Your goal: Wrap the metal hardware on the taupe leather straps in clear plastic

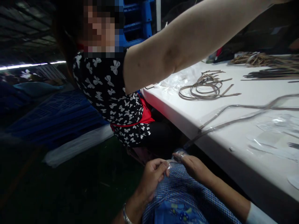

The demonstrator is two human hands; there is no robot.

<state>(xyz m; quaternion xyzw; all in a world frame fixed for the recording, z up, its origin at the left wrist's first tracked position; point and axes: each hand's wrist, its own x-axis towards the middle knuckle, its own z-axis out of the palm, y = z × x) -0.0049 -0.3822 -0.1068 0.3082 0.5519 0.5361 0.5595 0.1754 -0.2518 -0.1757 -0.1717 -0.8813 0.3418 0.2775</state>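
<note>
My left hand [154, 174] is closed in a pinch on a bit of clear plastic above my lap. Close beside it, my right hand [195, 166] is wrapped round the bunched end of a clear plastic sleeve [179, 154]. From there a long, thin brown strap [219, 126] in clear plastic runs over the table edge and across the white table [187, 115]. What exactly lies between my fingertips is too small to make out. A blue checked apron [173, 186] covers my lap.
A co-worker [116, 90] sits at the left, one bare arm [177, 46] reaching over the table. Coiled brown straps [205, 87] and a pile of dark strips [273, 71] lie farther back. Clear plastic bags [277, 133] are at the right. Blue pallets [63, 115] stand behind.
</note>
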